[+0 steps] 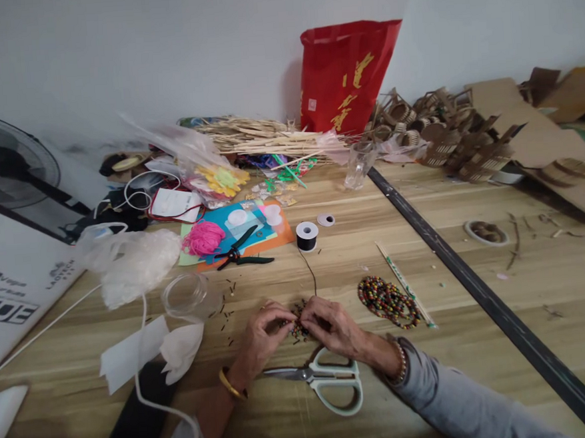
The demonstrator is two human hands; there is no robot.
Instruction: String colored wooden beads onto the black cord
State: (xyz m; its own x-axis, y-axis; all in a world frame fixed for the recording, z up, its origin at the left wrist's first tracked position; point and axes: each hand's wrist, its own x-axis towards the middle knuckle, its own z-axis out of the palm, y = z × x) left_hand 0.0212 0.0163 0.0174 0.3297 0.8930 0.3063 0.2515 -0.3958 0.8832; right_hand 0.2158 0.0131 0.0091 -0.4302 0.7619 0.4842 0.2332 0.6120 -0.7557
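My left hand (pixel 266 336) is closed in a pinch, its fingertips almost meeting those of my right hand; what it pinches is too small to make out. Also pinched, my right hand (pixel 334 324) holds a thin black cord (pixel 309 269), which runs back to a black spool with white ends (pixel 307 236). Small mixed-colour beads (pixel 300 330) lie in a pile under and between the fingertips, partly hidden. White-handled scissors (pixel 334 379) lie just in front of the hands. A coiled multicoloured bead strand (pixel 388 302) rests to the right of my right hand.
Black-handled pliers (pixel 239 255) and pink yarn (pixel 204 238) lie on coloured sheets. A clear jar (pixel 190 298) and plastic bag (pixel 135 263) are at left. Behind stand a glass (pixel 360 165) and red bag (pixel 350 75). A black strip (pixel 467 280) crosses the table at right.
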